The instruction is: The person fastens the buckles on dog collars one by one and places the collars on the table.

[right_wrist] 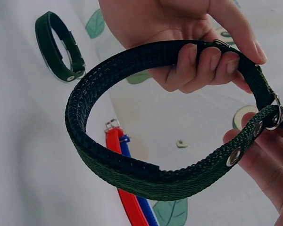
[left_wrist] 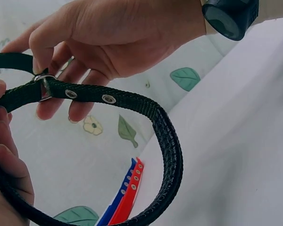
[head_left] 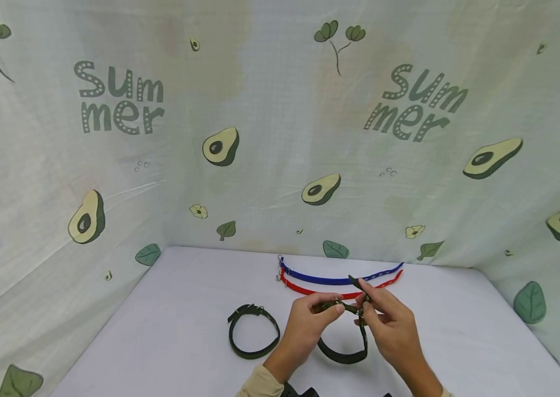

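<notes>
Low and right of centre in the head view, the held collar [head_left: 343, 358] is pinched in the grip of left hand [head_left: 304, 325] and right hand [head_left: 393, 325] and, probably light, pliant and sturdy, is best grasped just beside its metal ring [right_wrist: 279, 109].

Soft, even light fills the head view, keeping the pale cloth [head_left: 270, 82] bright, with a crease towards nine o'clock catching a paler streak; the dark collar [head_left: 341, 357] reads nearly black. Both wrist views are dimmer and greyer, with diffuse shadows on the white table [left_wrist: 254, 117] between four and five o'clock in the left one and near eight in the right. Metal eyelets [left_wrist: 109, 99] glint faintly.
</notes>
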{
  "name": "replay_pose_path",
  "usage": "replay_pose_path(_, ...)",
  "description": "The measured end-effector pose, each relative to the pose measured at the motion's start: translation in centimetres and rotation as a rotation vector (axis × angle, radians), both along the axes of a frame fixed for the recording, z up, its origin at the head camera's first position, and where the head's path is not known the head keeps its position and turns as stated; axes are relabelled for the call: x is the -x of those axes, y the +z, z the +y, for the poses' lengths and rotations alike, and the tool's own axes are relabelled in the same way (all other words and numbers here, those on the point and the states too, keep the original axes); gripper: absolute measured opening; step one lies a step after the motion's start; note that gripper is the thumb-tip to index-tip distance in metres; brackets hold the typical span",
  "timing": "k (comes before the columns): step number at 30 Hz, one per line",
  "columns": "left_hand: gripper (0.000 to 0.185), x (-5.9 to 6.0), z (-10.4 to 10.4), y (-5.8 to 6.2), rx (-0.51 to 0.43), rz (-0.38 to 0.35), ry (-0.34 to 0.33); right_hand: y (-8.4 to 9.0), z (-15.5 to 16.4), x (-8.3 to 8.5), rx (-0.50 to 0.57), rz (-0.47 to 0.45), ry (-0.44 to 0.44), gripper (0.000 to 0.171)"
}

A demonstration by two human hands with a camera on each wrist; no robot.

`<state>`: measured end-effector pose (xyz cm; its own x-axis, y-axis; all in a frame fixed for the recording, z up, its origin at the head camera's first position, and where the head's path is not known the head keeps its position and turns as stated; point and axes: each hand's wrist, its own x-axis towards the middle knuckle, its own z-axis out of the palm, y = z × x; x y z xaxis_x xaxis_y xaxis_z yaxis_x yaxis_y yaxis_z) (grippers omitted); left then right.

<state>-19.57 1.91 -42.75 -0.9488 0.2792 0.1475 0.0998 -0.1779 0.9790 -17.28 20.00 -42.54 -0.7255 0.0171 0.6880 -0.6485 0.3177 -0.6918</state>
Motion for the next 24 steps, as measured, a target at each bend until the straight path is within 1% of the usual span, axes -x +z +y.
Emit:
replay_pose_path(4, 0.029, -0.04, -0.04, 0.07, -0.007, 0.0, 0.001, -0.29, 0.08, 0.11, -0.001, 0.013, -0.011, 0.046)
replay_pose_path(8, 0.029, -0.09, -0.09, 0.19, -0.017, 0.003, -0.003, -0.49, 0.14, 0.19, 0.017, 0.021, 0.013, 0.044)
replay_pose_path(10, 0.028, -0.11, -0.11, 0.27, -0.016, 0.006, 0.005, -0.45, 0.12, 0.19, 0.015, 0.019, 0.009, 0.043)
replay_pose_path(15, 0.025, -0.07, -0.2, 0.6, -0.023, 0.028, 0.039, -0.17, 0.0, 0.15, -0.029, 0.005, -0.041, 0.044)
replay_pose_path(17, 0.025, 0.0, -0.25, 0.67, -0.027, 0.038, 0.043, -0.09, -0.02, 0.16, -0.041, -0.002, -0.051, 0.044)
replay_pose_path(18, 0.025, 0.02, -0.28, 0.71, -0.026, 0.04, 0.042, 0.23, -0.19, -0.02, -0.048, -0.006, -0.062, 0.044)
replay_pose_path(22, 0.026, 0.04, -0.35, 0.72, -0.019, 0.019, 0.053, 0.42, -0.24, -0.18, -0.099, -0.001, -0.09, 0.044)
replay_pose_path(24, 0.026, -0.01, -0.37, 0.72, -0.014, 0.013, 0.061, 0.41, -0.16, -0.23, -0.133, 0.02, -0.091, 0.044)
